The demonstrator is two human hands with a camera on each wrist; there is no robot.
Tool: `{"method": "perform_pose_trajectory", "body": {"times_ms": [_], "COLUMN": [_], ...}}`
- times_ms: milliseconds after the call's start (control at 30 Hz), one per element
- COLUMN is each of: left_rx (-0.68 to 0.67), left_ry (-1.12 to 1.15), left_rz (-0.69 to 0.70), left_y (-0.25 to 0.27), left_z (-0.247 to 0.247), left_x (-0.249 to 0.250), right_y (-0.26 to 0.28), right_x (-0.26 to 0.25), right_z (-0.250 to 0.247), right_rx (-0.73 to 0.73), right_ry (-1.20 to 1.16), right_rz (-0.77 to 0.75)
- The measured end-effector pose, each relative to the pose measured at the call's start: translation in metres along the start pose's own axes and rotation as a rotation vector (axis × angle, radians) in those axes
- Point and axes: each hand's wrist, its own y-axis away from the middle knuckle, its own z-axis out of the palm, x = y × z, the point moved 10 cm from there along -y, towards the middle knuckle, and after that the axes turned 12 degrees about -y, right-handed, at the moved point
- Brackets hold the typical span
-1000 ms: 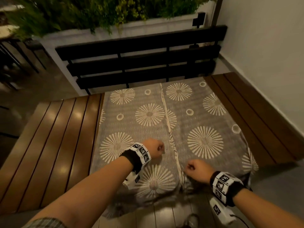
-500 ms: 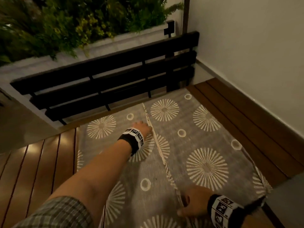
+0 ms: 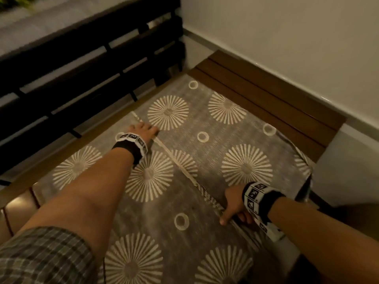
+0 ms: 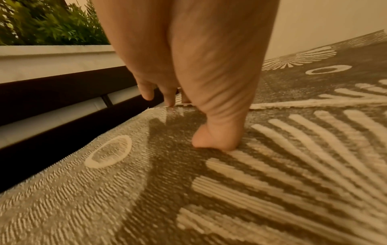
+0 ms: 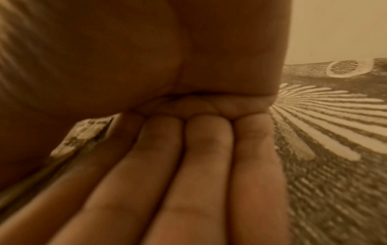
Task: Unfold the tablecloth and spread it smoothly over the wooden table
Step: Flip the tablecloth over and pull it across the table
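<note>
A grey tablecloth (image 3: 205,124) with pale sunburst and ring patterns lies partly folded on the wooden table (image 3: 266,99), its two flaps meeting at a pale hem that runs from near to far. My left hand (image 3: 147,130) reaches far along that hem and lies on the cloth near the far edge. In the left wrist view its thumb (image 4: 215,137) presses the tablecloth (image 4: 272,165) and the fingertips (image 4: 167,101) touch the far edge. My right hand (image 3: 233,216) grips the hem at the near end, its fingers (image 5: 209,165) curled under the flap (image 5: 81,137).
A black slatted bench (image 3: 82,58) stands just beyond the table's far edge, with a white planter ledge (image 3: 30,27) behind it. A white wall (image 3: 287,37) runs along the right. Bare wood slats show at the right and at the left (image 3: 18,203).
My left hand has slid away from me along the hem, from the near part of the cloth to its far edge. The right hand stayed at the near end and now grips the hem.
</note>
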Motion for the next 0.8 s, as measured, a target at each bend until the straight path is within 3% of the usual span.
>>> {"method": "perform_pose_trajectory", "body": {"times_ms": [133,233,367,467,567,700,800], "left_rx": [-0.075,-0.144,-0.169,-0.134,-0.093,-0.099,-0.129], "left_ry": [-0.197,-0.323,-0.375,-0.368,-0.389,-0.36,-0.323], "left_rz": [0.005,0.014,-0.027,-0.079,-0.152,-0.269,-0.327], "left_y": [-0.003,-0.005,0.008,0.032,0.065,0.121,0.17], "left_z": [0.001,0.006,0.001,-0.006,-0.014,-0.017,-0.003], "left_x": [-0.007,-0.018,-0.047,-0.062,-0.076,-0.105,-0.126], "right_y": [0.003,0.012,0.026,0.036,0.045,0.068,0.087], "right_x": [-0.001,-0.005,-0.019,-0.024,-0.024,-0.036,-0.062], "right_z": [-0.001,-0.006,0.013,0.04,0.063,0.09,0.125], "right_rx": [0.033,0.146,0.37,0.5,0.478,0.293,0.193], "right_ry": [0.062,0.111,0.363,0.341,0.257,0.015,0.01], "right_rz": [-0.002,-0.037,-0.191,-0.338,-0.444,-0.628,-0.753]}}
